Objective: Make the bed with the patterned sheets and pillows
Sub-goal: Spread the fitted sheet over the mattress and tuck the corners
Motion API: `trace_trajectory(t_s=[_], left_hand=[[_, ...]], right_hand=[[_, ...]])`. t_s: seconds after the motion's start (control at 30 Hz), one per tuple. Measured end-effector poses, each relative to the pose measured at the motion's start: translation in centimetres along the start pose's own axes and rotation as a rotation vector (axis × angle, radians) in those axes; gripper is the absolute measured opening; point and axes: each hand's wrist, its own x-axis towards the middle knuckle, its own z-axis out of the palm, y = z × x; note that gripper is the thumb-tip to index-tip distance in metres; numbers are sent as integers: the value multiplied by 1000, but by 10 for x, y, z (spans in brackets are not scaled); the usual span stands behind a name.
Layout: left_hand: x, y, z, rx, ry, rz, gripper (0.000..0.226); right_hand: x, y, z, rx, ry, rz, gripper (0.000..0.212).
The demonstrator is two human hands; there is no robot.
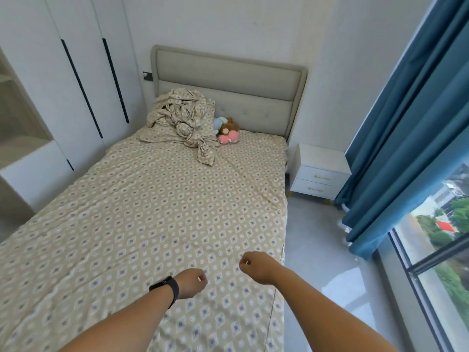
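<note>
- Patterned sheet [157, 224] — beige with small diamond and circle motifs — lies spread flat over the bed, reaching from the headboard end to the foot and covering the mattress to its right edge; a few long creases run down the right half.
- Crumpled bundle of matching fabric [181, 115] sits at the head of the bed on the left side, heaped against the headboard [228, 77], with a twisted tail trailing down onto the sheet. A pillow appears to lie under it, though the heap hides most of it, so that is uncertain.
- Soft toys [227, 130] — blue, brown and pink — are clustered just beside the bundle, at the base of the headboard.
- Left hand [191, 283], a dark watch [168, 288] on its wrist, hovers low over the near right part of the sheet, fingers curled in; it seems to hold nothing, and whether it touches the fabric cannot be told.
- Right hand [255, 268] is near the left one, over the sheet close to the bed's right edge, fingers likewise curled into a loose fist with nothing visible in it.
- White nightstand [321, 171] with two drawers stands beside the bed's right side, near the headboard.
- Blue curtain [411, 138] hangs along the window on the right; white wardrobe [76, 85] lines the left wall.
</note>
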Motion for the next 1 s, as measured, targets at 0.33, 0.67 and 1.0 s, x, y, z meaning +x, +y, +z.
trace_trajectory(t_s=[0.33,0.67,1.0], left_hand=[[-32,106,92,-4,105,33,16],[-38,110,132,195,146,75,9],[-50,100,178,-68,218,-125,14]], right_hand=[[-51,75,-38,-19,-10,-182,29],[-74,109,-33,-62,-43,-218,27],[-31,97,-23,-287,-195,-446,29]])
